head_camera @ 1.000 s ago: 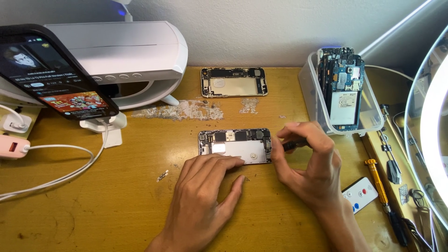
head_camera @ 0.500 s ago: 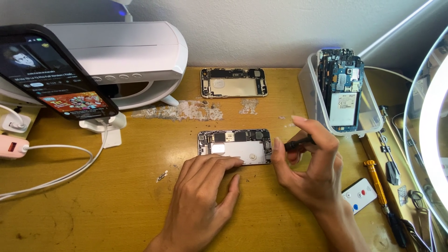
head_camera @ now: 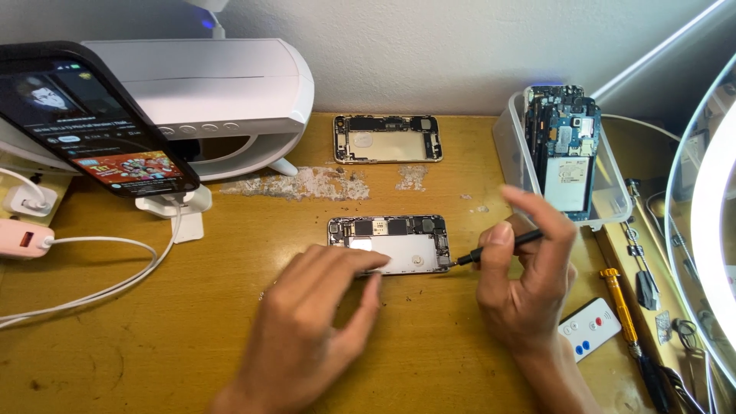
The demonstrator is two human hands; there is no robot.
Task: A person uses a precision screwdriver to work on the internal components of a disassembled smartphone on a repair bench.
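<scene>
Head view: left hand presses fingertips flat on the opened phone lying mid-worktop; right hand pinches a black screwdriver, tip at the phone's right edge.

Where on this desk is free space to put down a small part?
Bare wooden desk lies below the white cable, left of the left hand. The right edge is crowded: clear bin, small white remote, yellow-handled screwdriver.

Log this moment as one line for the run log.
left hand: steadying opened phone | right hand: grip on black screwdriver, tip at phone's right edge | wooden desk
</scene>
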